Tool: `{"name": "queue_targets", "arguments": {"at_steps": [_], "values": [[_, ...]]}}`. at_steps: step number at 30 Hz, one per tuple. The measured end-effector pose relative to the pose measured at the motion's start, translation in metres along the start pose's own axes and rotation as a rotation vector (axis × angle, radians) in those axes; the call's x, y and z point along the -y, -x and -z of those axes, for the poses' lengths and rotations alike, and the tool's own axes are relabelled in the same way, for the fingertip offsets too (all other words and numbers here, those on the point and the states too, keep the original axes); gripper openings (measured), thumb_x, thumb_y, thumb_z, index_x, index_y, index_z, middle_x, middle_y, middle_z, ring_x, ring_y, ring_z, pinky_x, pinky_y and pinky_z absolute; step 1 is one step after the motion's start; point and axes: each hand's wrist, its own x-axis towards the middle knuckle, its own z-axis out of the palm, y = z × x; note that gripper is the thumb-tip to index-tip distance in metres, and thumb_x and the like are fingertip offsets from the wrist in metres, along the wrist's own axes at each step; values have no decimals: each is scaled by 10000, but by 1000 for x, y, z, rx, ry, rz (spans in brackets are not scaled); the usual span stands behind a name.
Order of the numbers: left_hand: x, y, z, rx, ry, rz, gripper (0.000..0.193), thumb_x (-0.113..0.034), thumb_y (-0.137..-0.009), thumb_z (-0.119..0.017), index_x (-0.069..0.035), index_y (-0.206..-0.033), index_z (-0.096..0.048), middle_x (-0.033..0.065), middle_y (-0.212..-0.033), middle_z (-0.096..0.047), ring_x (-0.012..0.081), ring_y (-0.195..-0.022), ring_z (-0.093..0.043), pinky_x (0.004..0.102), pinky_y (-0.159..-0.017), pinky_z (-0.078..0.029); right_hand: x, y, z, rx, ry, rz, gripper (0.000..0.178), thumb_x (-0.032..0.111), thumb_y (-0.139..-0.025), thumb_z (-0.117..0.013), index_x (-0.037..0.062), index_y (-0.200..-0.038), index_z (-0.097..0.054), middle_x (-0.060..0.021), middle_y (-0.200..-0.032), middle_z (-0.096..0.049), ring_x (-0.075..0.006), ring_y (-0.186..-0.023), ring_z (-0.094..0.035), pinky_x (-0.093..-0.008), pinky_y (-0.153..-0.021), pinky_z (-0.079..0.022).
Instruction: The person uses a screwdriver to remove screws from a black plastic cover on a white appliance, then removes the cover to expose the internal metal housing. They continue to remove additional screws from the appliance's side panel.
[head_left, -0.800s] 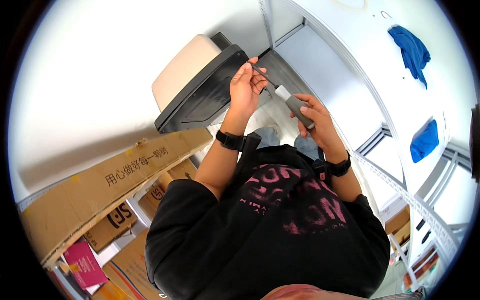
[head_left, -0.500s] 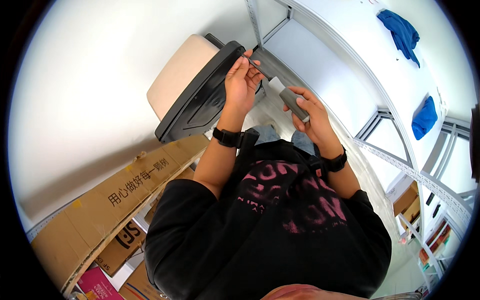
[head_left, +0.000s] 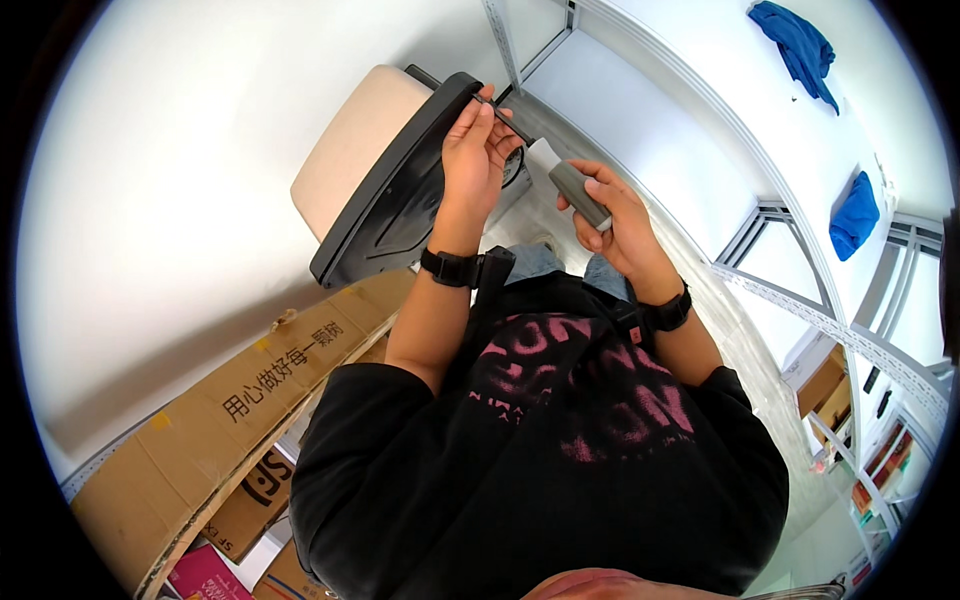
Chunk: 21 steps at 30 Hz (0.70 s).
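A screwdriver with a thick grey and light-grey handle and a dark shaft slants up and to the left. My right hand is wrapped round its handle. The fingers of my left hand pinch the shaft near its tip, at the upper edge of a black moulded panel; whether they also hold a screw is hidden. That panel is one face of a padded seat-like piece with a beige side, standing tilted against the white wall.
A long cardboard piece runs along the left, with several boxes below it, one pink. White metal shelving lines the right side. Two blue cloths lie on a white surface there.
Both hands and the screwdriver have shifted slightly up and left in the picture. The tip stays at the panel's upper edge, and both grips look the same.
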Motion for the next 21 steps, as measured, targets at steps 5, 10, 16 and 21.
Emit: {"name": "queue_targets", "arguments": {"at_steps": [5,10,16,21], "values": [[-1,0,-1,-1,-3,0,301,-140,-967,-464,-25,-1243,-499,50,-884,-621,106,-721,-599,255,-658,-541,2,2,-2,-10,-55,-28,384,225,-932,-427,-9,-1236,-429,-148,-890,-591,-85,-406,-414,-214,-371,-320],[-1,1,-3,-1,-4,1,296,-129,-968,-457,-30,-1243,-500,57,-899,-625,107,-729,-603,259,-666,-548,4,2,-2,-5,-49,-17,389,234,-931,-432,-7,-1235,-434,-144,-883,-594,-88,-405,-412,-214,-371,-317],[0,1,-3,-1,20,6,265,-128,-967,-461,-36,-1210,-510,60,-898,-627,103,-730,-607,256,-661,-547,3,0,-3,-89,278,90,362,141,-886,-537,37,-1231,-500,-100,-932,-592,-61,-488,-440,-195,-450,-366],[-1,0,-6,-22,-13,28,233,-147,-960,-488,-33,-1159,-533,52,-882,-624,100,-721,-602,240,-657,-533,2,1,-4,-127,625,325,446,78,-821,-618,64,-1253,-511,-75,-1026,-560,-57,-601,-474,-197,-550,-409]]}}
